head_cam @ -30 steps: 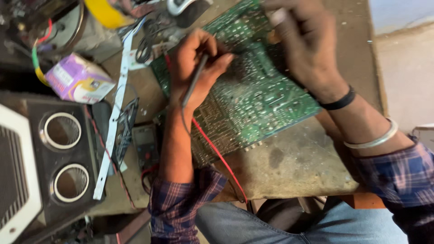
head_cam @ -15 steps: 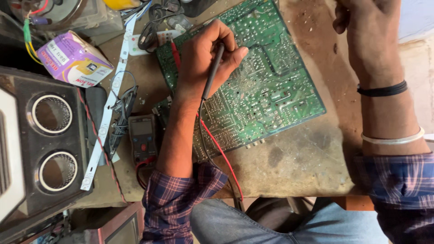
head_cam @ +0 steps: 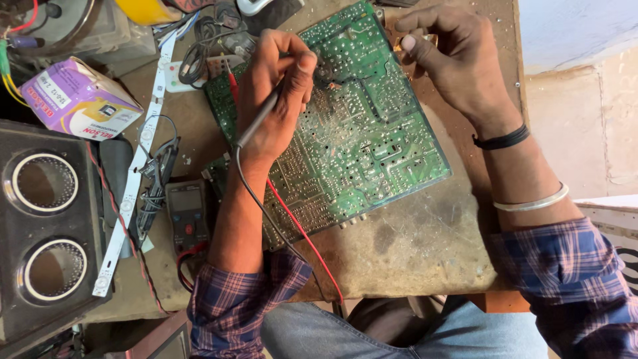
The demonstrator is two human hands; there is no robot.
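Observation:
A large green circuit board (head_cam: 359,153) lies solder side up on a worn workbench (head_cam: 425,246). My left hand (head_cam: 276,93) grips a thin grey probe (head_cam: 259,116) like a pen, its tip down on the board near the upper middle. A black lead and a red lead (head_cam: 299,229) run from that hand toward my lap. My right hand (head_cam: 455,56) rests at the board's top right corner, fingers curled around its edge, thumb pressed on the corner.
A dark multimeter (head_cam: 188,216) lies left of my left forearm. A white LED strip (head_cam: 133,179) runs diagonally beside it. A purple and white box (head_cam: 76,100) and a black speaker cabinet (head_cam: 43,226) sit at the left. Tangled cables lie at the top.
The view has shifted and come closer. My left hand stays on the board with the probe. My right hand moved from over the board to its top right corner.

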